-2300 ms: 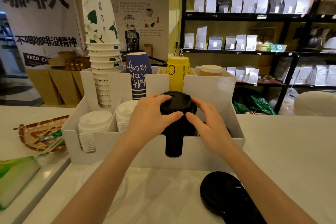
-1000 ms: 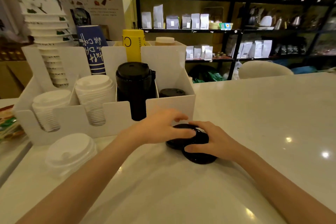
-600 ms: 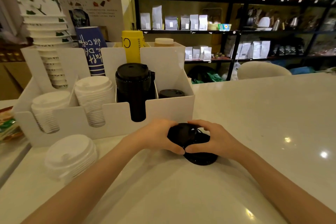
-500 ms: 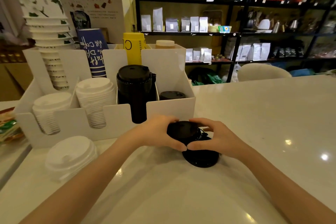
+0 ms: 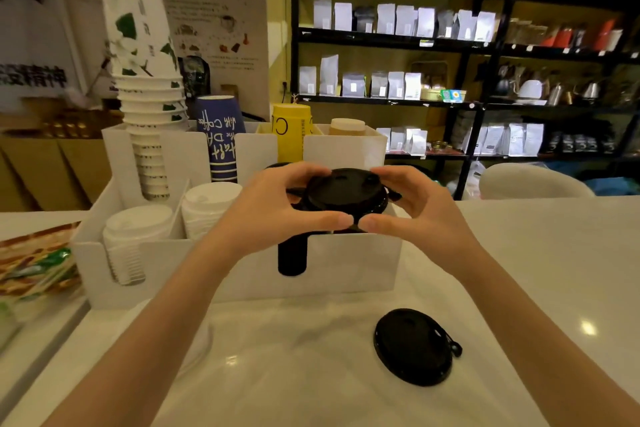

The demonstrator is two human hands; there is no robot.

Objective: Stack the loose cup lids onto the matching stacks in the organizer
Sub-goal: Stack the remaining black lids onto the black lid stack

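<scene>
Both hands hold a small stack of black lids [image 5: 346, 194] above the front right part of the white organizer [image 5: 349, 267]. My left hand [image 5: 273, 208] grips its left side and my right hand [image 5: 412, 211] its right side. Below them the tall black lid stack [image 5: 292, 258] shows through the organizer's front slot. One loose black lid [image 5: 412, 347] lies flat on the white counter, in front of the organizer. Two white lid stacks [image 5: 138, 236] [image 5: 207, 204] fill the left compartments. My left forearm hides most of a loose white lid pile [image 5: 199, 347] on the counter.
Paper cup stacks stand in the organizer's back row: white with green leaves [image 5: 145, 80], blue [image 5: 220, 139], yellow [image 5: 291, 135], tan [image 5: 346, 126]. A woven tray with packets [image 5: 34, 263] sits at the left. Black shelves with bags [image 5: 398, 24] stand behind the counter.
Both hands have lifted a stack of black lids off the counter and carried it up over the organizer's right side. One black lid stays on the counter.
</scene>
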